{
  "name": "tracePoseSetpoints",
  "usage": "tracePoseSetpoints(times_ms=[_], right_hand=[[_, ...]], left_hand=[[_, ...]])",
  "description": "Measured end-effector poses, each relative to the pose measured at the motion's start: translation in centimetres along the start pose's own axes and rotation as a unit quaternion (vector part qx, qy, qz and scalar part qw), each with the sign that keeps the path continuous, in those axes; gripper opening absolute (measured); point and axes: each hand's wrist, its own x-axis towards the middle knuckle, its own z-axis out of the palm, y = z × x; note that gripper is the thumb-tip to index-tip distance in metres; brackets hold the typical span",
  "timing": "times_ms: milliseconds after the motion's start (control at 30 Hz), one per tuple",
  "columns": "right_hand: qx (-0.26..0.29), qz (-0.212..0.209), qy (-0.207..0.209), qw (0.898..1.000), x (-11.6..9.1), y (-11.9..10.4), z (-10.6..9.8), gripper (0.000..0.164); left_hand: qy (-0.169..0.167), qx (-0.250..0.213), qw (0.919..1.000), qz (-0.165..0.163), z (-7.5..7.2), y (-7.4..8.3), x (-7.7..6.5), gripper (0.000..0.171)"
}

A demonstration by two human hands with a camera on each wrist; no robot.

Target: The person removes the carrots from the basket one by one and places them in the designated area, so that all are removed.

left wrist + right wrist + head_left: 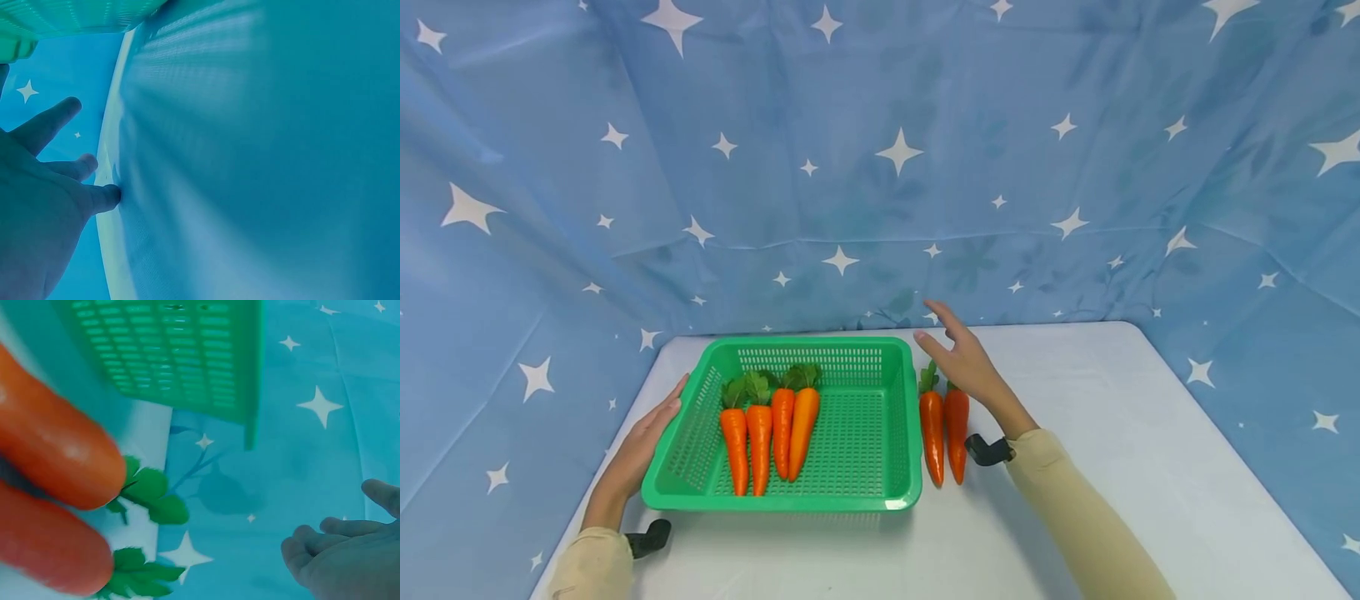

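A green plastic basket (850,504) stands on the white table, with several orange carrots (760,442) with leafy tops lying side by side in its left half. My left hand (643,437) is at the basket's left side, its fingers extended along the rim. In the left wrist view the fingers (59,122) are spread below the basket's edge. Right of the basket lie two more carrots (932,437), side by side. My right hand (966,362) hovers above their leafy ends, fingers apart and holding nothing. The right wrist view shows both carrots (56,437) close by, apart from the hand.
The white table (1075,383) extends to the right of the two carrots and in front of the basket. A blue curtain (880,200) with white stars hangs behind the table and along both sides. A black wrist camera (988,450) sits on the right wrist, over the table.
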Motion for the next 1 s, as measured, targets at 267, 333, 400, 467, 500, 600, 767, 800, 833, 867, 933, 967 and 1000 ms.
tracePoseSetpoints(times_ms=[267,333,400,467,500,600,767,800,833,867,933,967,1000], right_hand=[[0.039,-0.014,-0.008,0.999,1.2,-1.9,1.1,0.064],[0.045,-0.013,-0.013,0.999,1.5,-2.4,1.5,0.064],[0.049,-0.015,-0.018,0.999,1.8,-2.9,1.9,0.063],[0.055,-0.017,-0.024,0.998,2.2,-3.3,2.4,0.063],[0.057,-0.017,-0.027,0.998,2.3,-3.4,2.6,0.063],[0.059,-0.015,-0.035,0.998,2.6,-3.9,3.2,0.063],[0.069,-0.015,-0.048,0.996,3.0,-4.5,4.5,0.065],[0.070,-0.015,-0.051,0.996,3.1,-4.6,4.8,0.065],[0.072,-0.015,-0.054,0.996,3.1,-4.8,5.1,0.066],[0.072,-0.013,-0.056,0.996,3.1,-4.9,5.3,0.065],[0.077,-0.010,-0.061,0.995,3.2,-5.2,5.9,0.065],[0.077,-0.009,-0.064,0.995,3.2,-5.3,6.1,0.065],[0.077,-0.010,-0.067,0.995,3.3,-5.3,6.4,0.065]], left_hand=[[0.000,0.001,1.0000,-0.002,0.0,0.1,0.1,0.059],[0.001,0.002,1.0000,-0.008,0.0,0.2,0.2,0.059],[0.002,0.002,0.9999,-0.012,0.0,0.3,0.1,0.059],[0.003,0.003,0.9999,-0.014,0.1,0.3,0.1,0.059],[0.004,0.003,0.9999,-0.015,0.1,0.3,0.1,0.059],[0.005,0.003,0.9999,-0.016,0.1,0.3,0.1,0.059],[0.003,0.000,0.9999,-0.015,0.1,0.3,0.1,0.059],[0.004,-0.002,0.9999,-0.015,0.1,0.3,0.1,0.059],[0.004,-0.003,0.9998,-0.017,0.1,0.3,0.1,0.060],[0.005,-0.004,0.9998,-0.018,0.1,0.3,0.1,0.060],[0.005,-0.007,0.9998,-0.017,0.1,0.3,0.1,0.059],[0.003,-0.007,0.9998,-0.016,0.1,0.2,0.1,0.059],[0.003,-0.008,0.9999,-0.014,0.1,0.1,0.1,0.059]])
